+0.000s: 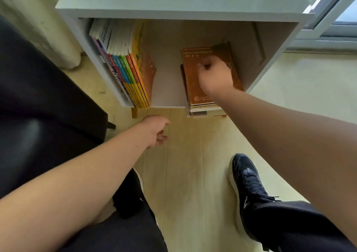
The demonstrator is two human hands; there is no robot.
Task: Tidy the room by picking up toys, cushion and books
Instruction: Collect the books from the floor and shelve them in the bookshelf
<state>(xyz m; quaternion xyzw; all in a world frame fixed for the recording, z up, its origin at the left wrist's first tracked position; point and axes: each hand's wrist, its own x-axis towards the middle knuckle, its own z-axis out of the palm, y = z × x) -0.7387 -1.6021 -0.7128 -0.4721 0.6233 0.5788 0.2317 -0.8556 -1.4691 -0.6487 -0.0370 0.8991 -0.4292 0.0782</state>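
A brown book (195, 81) lies on top of a flat stack of books (204, 112) in the right half of a white shelf cube (173, 13). My right hand (214, 73) rests on the brown cover with its fingers curled into a loose fist, not wrapped round any edge. A row of colourful books (125, 72) stands upright and leaning at the left of the same cube. My left hand (156, 131) hangs in front of the shelf's lower edge, fingers loosely curled, holding nothing.
A black chair or sofa (38, 106) fills the left side. My black shoes (249, 186) stand on the pale wooden floor (185, 164) in front of the shelf. A window frame (328, 29) is at the upper right, and a pale curtain (48, 29) hangs left of the shelf.
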